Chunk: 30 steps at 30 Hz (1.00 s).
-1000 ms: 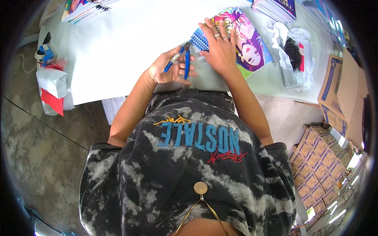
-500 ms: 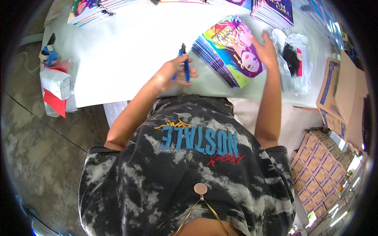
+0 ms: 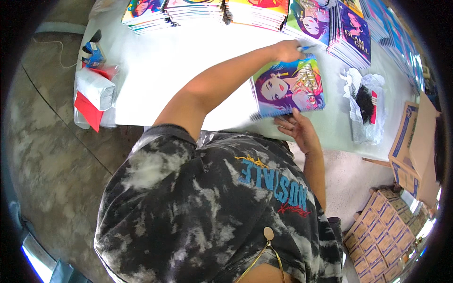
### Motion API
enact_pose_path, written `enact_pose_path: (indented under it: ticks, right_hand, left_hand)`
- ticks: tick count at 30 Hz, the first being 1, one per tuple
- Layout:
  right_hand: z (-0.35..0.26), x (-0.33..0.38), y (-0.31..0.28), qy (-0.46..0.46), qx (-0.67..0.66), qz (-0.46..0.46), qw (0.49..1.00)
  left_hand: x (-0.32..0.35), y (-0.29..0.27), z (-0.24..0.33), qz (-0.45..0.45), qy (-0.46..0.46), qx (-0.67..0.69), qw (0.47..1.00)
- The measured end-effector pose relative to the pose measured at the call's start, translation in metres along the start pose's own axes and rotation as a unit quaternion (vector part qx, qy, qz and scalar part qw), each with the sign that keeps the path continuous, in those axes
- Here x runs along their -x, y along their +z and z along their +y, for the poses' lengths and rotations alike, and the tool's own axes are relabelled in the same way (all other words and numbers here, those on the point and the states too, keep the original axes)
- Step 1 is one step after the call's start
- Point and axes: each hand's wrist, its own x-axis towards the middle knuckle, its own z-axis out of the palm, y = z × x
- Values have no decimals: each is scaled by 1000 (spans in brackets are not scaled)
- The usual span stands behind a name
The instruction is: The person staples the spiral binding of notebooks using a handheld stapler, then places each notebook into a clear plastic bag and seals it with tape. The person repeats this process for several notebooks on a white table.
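Note:
A stack of spiral notebooks (image 3: pixel 285 89) with a colourful cover of a drawn dark-haired figure lies sideways on the white table, its coil edge blurred toward me. My left hand (image 3: pixel 287 51) reaches across to the stack's far edge, closed around blue-handled cutting pliers (image 3: pixel 307 47); only a bit of them shows past the fingers. At the near edge of the stack is my right hand (image 3: pixel 300 131), thumb on the cover's edge and fingers below it. How far those fingers reach under the notebooks is hidden.
Several notebook stacks (image 3: pixel 257 14) line the table's far side. A white bag with a black tangle (image 3: pixel 364 104) lies to the right, near an open cardboard box (image 3: pixel 408 146). At the left edge are a silver-white packet (image 3: pixel 96 88) and a red sheet (image 3: pixel 88 109).
The notebook stack has turned so its coil edge faces me. My left hand has swung right to its far edge with the pliers; my right hand has come down to its near edge.

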Motion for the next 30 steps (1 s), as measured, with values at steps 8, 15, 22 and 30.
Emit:
enact_pose_path:
  ticks: [8, 15, 22, 30]
  right_hand:
    - [35, -16, -19, -156, -67, 317, 933]
    - [7, -77, -68, -420, 39, 285, 861]
    - [22, -69, -61, -412, -66, 214, 883]
    - [64, -29, 7, -373, 7, 362, 854]
  left_hand:
    - [89, -36, 24, 341, 83, -23, 936]
    - [199, 24, -21, 239, -242, 395, 853]
    - [161, 51, -19, 249, -166, 363, 882]
    - [130, 2, -29, 177, -181, 275, 927]
